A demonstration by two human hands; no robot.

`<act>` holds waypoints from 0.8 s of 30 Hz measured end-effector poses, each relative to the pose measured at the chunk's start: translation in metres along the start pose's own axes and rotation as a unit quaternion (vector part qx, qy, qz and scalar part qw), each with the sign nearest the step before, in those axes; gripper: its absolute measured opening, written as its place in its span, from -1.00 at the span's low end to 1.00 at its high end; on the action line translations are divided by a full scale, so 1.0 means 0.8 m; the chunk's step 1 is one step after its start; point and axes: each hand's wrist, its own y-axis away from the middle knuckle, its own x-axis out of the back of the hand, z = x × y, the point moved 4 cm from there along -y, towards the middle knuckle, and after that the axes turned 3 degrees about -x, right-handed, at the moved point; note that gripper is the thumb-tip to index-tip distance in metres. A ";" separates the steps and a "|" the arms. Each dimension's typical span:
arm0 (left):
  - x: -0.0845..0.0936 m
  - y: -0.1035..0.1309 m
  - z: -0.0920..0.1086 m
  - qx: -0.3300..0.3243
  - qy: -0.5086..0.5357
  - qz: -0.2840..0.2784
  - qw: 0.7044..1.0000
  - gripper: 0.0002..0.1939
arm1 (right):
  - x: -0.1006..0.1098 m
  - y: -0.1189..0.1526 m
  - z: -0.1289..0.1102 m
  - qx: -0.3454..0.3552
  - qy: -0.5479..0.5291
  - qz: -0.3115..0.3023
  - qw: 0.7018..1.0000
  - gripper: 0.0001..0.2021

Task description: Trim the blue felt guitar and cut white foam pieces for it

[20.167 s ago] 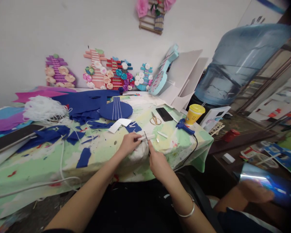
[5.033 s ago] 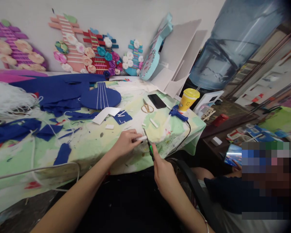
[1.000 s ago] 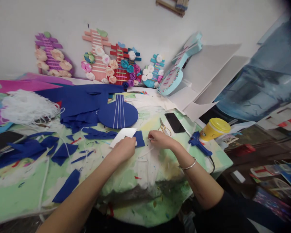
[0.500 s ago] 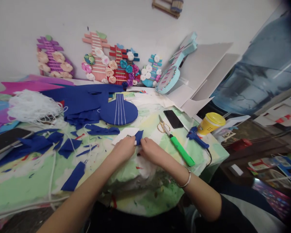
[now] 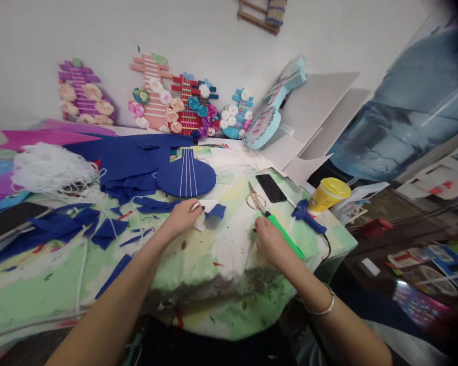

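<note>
My left hand [image 5: 185,216] is closed on a small piece of white card [image 5: 209,205], with a small blue piece [image 5: 218,212] of foam or felt attached to or lying against it. My right hand [image 5: 269,239] has curled fingers and is apart from the card, beside a green utility knife [image 5: 284,236]. Whether those fingers hold anything small is hidden. Above the knife lie gold-handled scissors [image 5: 255,198]. Beyond my left hand is a blue rounded body [image 5: 168,178] with white strings down its middle.
Blue scraps [image 5: 110,231] and a pile of white cord [image 5: 55,168] cover the left side. A black phone [image 5: 270,188], a blue glue gun [image 5: 309,216] and a yellow cup [image 5: 330,194] stand right. Flower-decorated instrument models [image 5: 189,101] lean on the wall.
My right hand has let go of the blue piece and moved right, to the green knife. My left hand has shifted left and up with the white card.
</note>
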 end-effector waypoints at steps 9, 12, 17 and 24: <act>0.013 0.012 -0.025 0.067 0.100 0.029 0.992 -0.80 | -0.019 0.034 -0.039 -0.041 -0.012 0.108 0.993 -0.81; 0.034 0.018 -0.038 0.072 0.041 0.029 0.996 -0.81 | -0.021 0.035 -0.043 -0.012 -0.008 0.117 0.993 -0.70; 0.063 0.025 -0.060 0.081 -0.059 0.049 0.994 -0.80 | -0.030 0.031 -0.048 0.058 0.016 0.081 0.995 -0.76; 0.025 0.004 -0.039 0.019 -0.124 -0.028 0.992 -0.79 | -0.020 -0.001 -0.055 0.102 0.013 0.019 0.995 -0.78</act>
